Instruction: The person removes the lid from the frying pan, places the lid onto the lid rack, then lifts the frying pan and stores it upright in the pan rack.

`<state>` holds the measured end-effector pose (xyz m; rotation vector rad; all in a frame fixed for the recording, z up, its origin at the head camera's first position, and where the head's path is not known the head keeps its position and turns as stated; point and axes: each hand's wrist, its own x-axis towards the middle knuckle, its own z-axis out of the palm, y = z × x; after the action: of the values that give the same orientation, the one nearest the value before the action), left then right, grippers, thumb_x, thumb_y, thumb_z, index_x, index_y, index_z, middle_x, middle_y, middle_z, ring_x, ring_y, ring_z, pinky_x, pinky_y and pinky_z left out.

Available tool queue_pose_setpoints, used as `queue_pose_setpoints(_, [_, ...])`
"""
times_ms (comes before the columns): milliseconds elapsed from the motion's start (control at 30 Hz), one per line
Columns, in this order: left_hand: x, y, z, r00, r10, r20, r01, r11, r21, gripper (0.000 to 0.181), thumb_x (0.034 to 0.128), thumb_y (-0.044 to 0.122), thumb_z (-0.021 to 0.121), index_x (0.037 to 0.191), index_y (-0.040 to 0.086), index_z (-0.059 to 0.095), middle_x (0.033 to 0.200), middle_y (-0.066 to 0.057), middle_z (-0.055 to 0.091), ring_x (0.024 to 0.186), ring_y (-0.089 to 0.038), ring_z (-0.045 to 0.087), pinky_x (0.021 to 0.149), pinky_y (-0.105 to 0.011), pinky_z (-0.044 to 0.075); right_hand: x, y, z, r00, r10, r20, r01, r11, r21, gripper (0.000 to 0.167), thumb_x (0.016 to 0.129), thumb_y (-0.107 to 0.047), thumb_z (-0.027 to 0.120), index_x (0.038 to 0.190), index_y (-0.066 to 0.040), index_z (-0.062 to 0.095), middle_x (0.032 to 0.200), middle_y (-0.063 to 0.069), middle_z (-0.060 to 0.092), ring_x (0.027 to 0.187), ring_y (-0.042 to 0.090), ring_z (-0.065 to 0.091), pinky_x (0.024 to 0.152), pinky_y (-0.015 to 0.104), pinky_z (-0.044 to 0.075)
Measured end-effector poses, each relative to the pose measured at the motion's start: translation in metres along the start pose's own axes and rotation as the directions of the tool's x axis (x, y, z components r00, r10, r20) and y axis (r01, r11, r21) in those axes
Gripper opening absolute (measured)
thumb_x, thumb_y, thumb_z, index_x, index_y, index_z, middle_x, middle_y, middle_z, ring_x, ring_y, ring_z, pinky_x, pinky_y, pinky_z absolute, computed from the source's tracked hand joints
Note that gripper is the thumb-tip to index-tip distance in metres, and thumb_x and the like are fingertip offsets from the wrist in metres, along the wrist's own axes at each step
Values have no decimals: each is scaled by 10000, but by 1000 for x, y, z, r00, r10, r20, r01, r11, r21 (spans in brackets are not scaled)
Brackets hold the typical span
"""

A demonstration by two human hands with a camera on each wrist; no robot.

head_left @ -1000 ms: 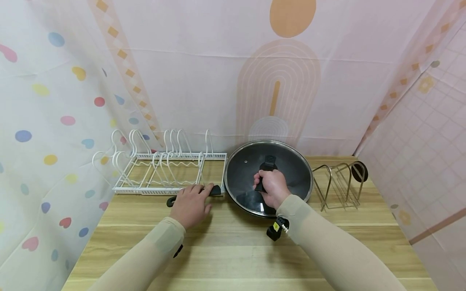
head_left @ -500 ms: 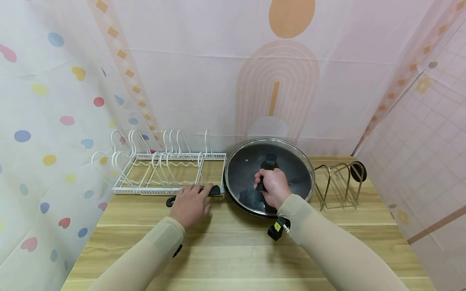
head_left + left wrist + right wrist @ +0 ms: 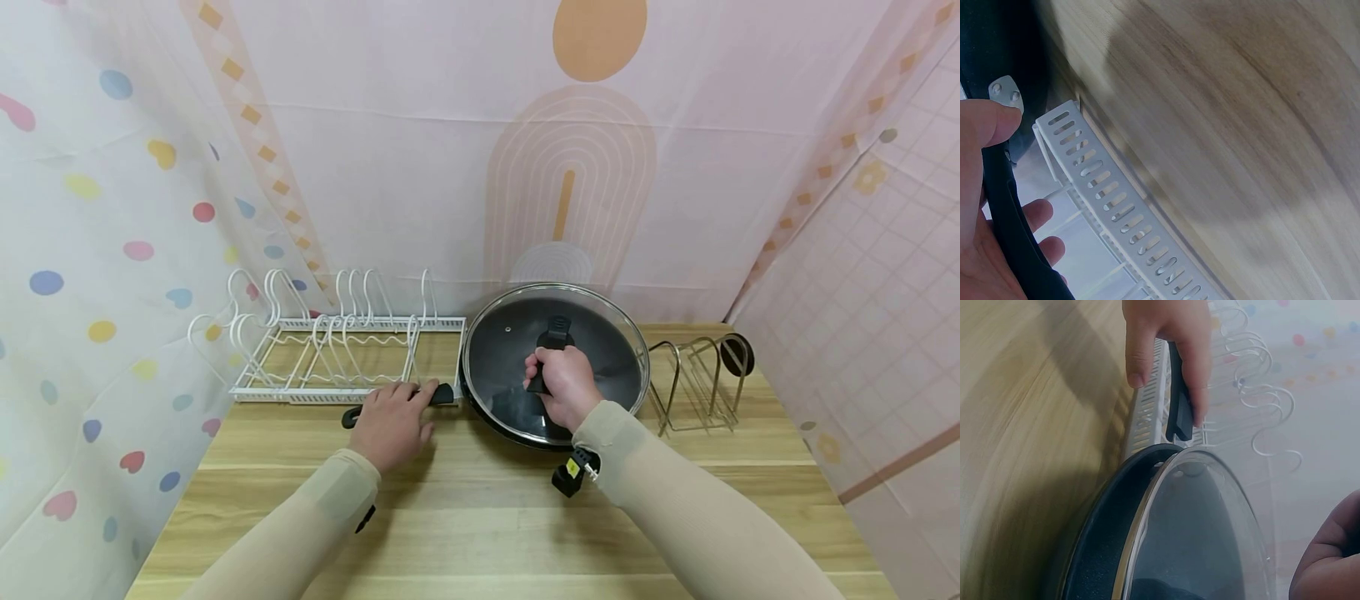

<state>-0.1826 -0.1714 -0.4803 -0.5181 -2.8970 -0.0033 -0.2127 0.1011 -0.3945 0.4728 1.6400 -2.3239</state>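
A black pan (image 3: 501, 432) lies on the table, its black handle (image 3: 444, 394) pointing left along a white rack's front edge. My left hand (image 3: 392, 427) grips that handle; in the left wrist view the thumb lies near the riveted bracket (image 3: 1006, 94), with fingers behind the handle. Over the pan is a glass lid (image 3: 491, 350) with a metal rim. My right hand (image 3: 566, 385) holds the lid's black knob (image 3: 557, 332). In the right wrist view the lid (image 3: 1197, 531) stands tilted, with a gap between its rim and the pan (image 3: 1100, 550).
A white wire rack (image 3: 300, 395) with several curved hooks stands left of the pan, behind my left hand. On the right is a bronze-coloured wire rack (image 3: 678, 375) with a round black piece (image 3: 737, 355) at its far side. Patterned curtains (image 3: 405, 192) hang behind and beside the wooden table (image 3: 480, 533).
The lid has risen slightly and moved a little to the right, along with my right hand, showing more of its clear edge. My left hand has stayed on the pan handle.
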Motion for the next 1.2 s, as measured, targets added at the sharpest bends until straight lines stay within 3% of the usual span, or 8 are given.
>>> queue_pose_setpoints(167, [0, 0, 0, 1000, 3, -8, -3, 1000, 6, 650, 927, 373, 770, 1511, 170, 568, 1305, -140, 687, 1251, -410, 621, 1072, -581, 488, 0, -2, -1, 1000, -5, -3, 5, 1000, -2, 479, 1114, -115, 425, 1536, -32, 214, 853, 22, 578, 655, 119, 495, 621, 256, 493])
queue_pose_setpoints(500, [1, 1, -3, 1000, -5, 11, 5, 1000, 0, 650, 935, 377, 766, 1518, 173, 564, 1324, -142, 682, 1267, -410, 616, 1067, -585, 490, -3, -10, -3, 1000, -28, -5, 28, 999, -16, 424, 1111, -110, 419, 1494, 0, 275, 862, 20, 575, 664, 120, 497, 624, 257, 493])
queue_pose_setpoints(833, [1, -1, 1, 1000, -4, 1, 4, 1000, -8, 652, 925, 368, 772, 1514, 176, 567, 1324, -145, 684, 1263, -411, 619, 1072, -583, 484, -6, -18, -4, 999, -30, -18, 30, 1000, -10, 499, 1115, -110, 423, 1552, -43, 192, 840, 16, 578, 648, 112, 490, 599, 247, 487])
queue_pose_setpoints(1200, [2, -2, 3, 1000, -9, 6, 9, 1000, -13, 663, 922, 371, 776, 1520, 182, 562, 1334, -142, 681, 1271, -403, 618, 1061, -589, 483, -8, -26, -9, 998, -46, -33, 45, 999, -20, 494, 1113, -120, 435, 1546, -27, 218, 835, 14, 592, 647, 113, 509, 602, 247, 507])
